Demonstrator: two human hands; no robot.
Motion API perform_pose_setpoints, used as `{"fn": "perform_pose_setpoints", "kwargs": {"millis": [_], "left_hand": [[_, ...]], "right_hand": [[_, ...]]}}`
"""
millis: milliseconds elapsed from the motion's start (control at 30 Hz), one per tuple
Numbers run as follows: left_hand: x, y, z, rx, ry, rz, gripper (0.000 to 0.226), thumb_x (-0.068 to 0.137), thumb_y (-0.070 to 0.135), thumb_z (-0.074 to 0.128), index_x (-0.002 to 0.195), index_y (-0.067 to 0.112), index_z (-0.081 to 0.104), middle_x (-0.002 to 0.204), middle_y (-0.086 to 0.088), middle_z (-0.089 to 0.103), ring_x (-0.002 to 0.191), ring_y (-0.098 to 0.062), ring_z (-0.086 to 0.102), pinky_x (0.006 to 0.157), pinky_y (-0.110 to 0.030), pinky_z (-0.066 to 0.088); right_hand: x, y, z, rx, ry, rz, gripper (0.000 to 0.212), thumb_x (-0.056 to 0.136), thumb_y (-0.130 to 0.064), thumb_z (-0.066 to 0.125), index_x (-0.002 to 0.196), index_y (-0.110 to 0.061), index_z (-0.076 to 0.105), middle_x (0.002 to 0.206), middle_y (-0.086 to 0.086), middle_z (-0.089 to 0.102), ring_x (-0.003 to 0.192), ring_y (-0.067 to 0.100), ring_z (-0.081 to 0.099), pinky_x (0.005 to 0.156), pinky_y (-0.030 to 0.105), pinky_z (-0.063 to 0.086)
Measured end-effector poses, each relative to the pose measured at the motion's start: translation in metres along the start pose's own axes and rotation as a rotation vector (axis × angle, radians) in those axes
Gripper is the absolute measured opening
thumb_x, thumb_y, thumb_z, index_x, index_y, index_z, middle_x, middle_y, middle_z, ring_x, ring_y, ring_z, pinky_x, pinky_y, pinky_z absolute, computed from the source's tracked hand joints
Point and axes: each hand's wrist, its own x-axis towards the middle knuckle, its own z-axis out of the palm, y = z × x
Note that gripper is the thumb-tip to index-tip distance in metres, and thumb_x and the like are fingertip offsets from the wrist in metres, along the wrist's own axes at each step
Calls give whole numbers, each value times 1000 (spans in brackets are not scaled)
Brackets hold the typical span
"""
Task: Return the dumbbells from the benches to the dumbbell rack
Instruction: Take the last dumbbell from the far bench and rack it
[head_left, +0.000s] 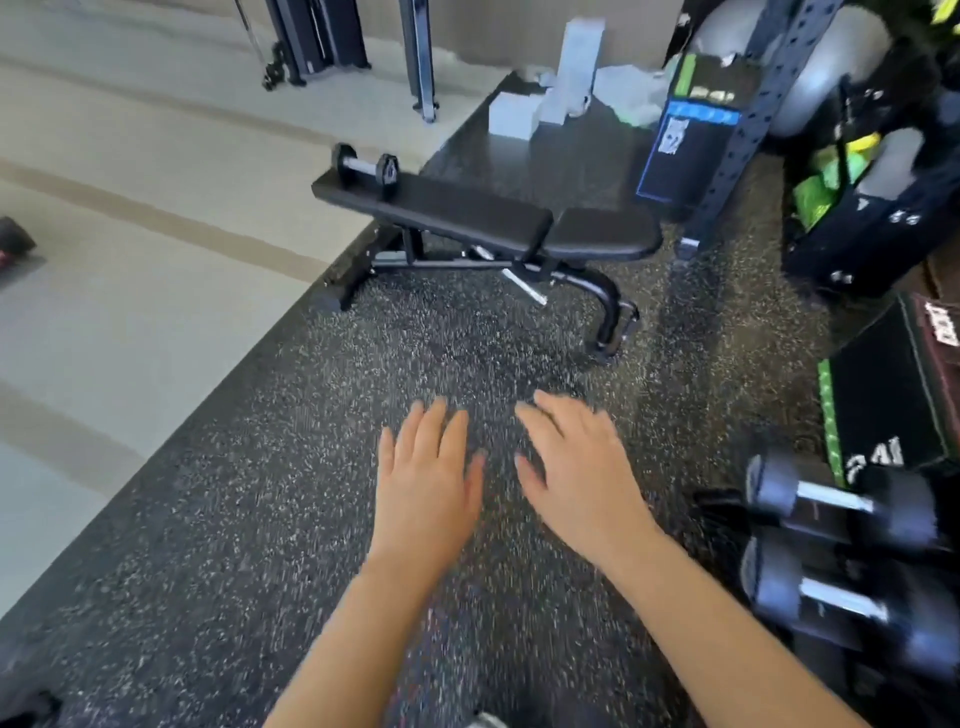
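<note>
A small black dumbbell (364, 169) with a chrome handle lies on the far left end of a black padded bench (467, 210). At the lower right, two larger black dumbbells (836, 499) (841, 603) sit on the dumbbell rack (719, 506). My left hand (426, 486) and my right hand (576, 467) are held out side by side over the rubber floor, palms down, fingers straight, holding nothing. Both hands are well short of the bench.
Black speckled rubber flooring (260, 519) meets a pale floor on the left. A dark perforated rack upright (753, 119), boxes (691, 140), grey exercise balls and black plyo boxes (898, 384) crowd the right side. White boxes (514, 114) lie behind the bench.
</note>
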Motion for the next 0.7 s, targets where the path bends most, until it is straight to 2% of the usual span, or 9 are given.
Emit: {"fn": "perform_pose_setpoints", "kwargs": {"millis": [133, 300, 433, 600, 700], "left_hand": [[89, -27, -5, -7, 7, 1, 47, 91, 29, 48, 133, 9, 40, 143, -12, 38, 136, -29, 26, 109, -50, 18], [219, -67, 13, 14, 47, 8, 45, 86, 24, 58, 126, 7, 48, 135, -16, 48, 129, -34, 38, 103, -55, 28], [328, -103, 23, 32, 72, -50, 44, 89, 26, 54, 129, 8, 45, 139, -14, 44, 132, -32, 33, 106, -54, 25], [435, -146, 13, 38, 46, -83, 47, 91, 30, 47, 134, 13, 39, 145, -10, 36, 136, -28, 25, 110, -48, 16], [493, -178, 10, 27, 66, -129, 46, 89, 27, 53, 131, 10, 44, 140, -13, 42, 133, -31, 32, 107, -51, 23]], "right_hand": [[101, -2, -2, 1, -7, -17, 47, 92, -32, 46, 137, -19, 38, 143, 2, 38, 133, 21, 32, 110, 46, 24], [244, 8, 14, 29, 16, -58, 46, 89, -28, 53, 132, -17, 45, 139, 4, 44, 131, 23, 37, 108, 49, 27], [361, 20, 25, 34, 21, -79, 47, 91, -30, 50, 136, -19, 40, 143, 2, 40, 134, 21, 31, 112, 46, 24], [487, 10, 18, 21, 16, -114, 47, 90, -30, 50, 134, -16, 43, 140, 5, 44, 132, 22, 35, 109, 48, 29], [555, -3, 21, 48, 1, -132, 46, 89, -28, 54, 132, -15, 46, 137, 5, 47, 129, 23, 39, 108, 49, 31]]}}
